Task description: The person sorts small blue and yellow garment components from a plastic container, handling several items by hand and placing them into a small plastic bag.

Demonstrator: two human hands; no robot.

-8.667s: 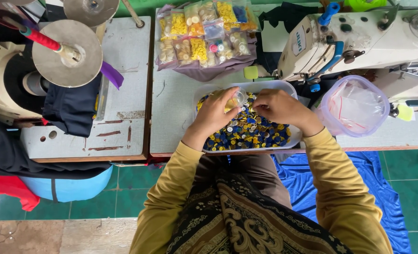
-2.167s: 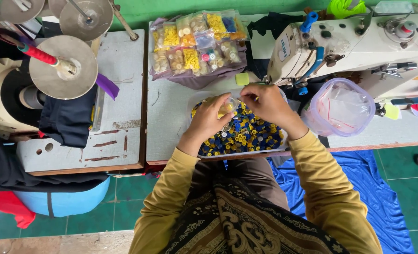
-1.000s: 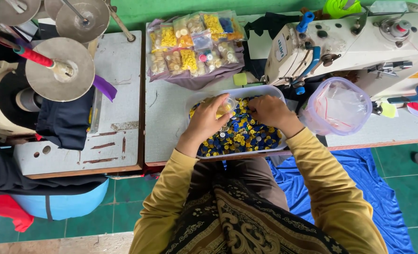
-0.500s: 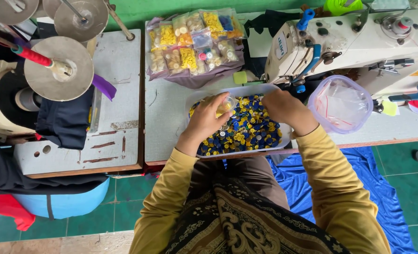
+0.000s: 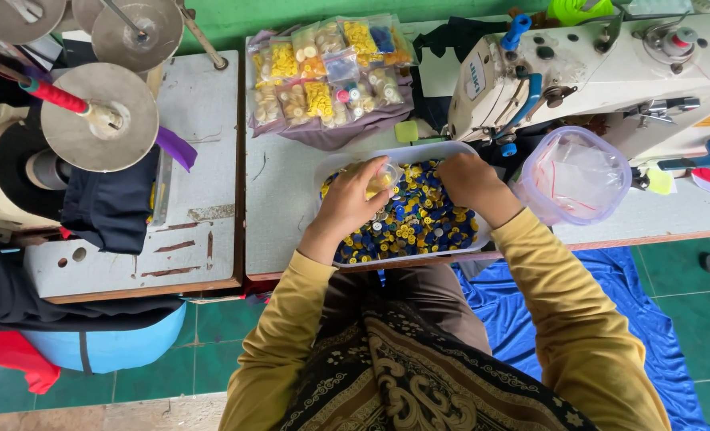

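Fingers of left hand pinched round a small clear bag, held just above the white tray. Right hand curled down into the blue and yellow buttons, grip unclear. Loose buttons right beneath both hands, right one closer. Further back, packets of sorted buttons.

At frame centre a tray of buttons sits on the tabletop; button bags lie above, a sewing machine upper right, a tub right.
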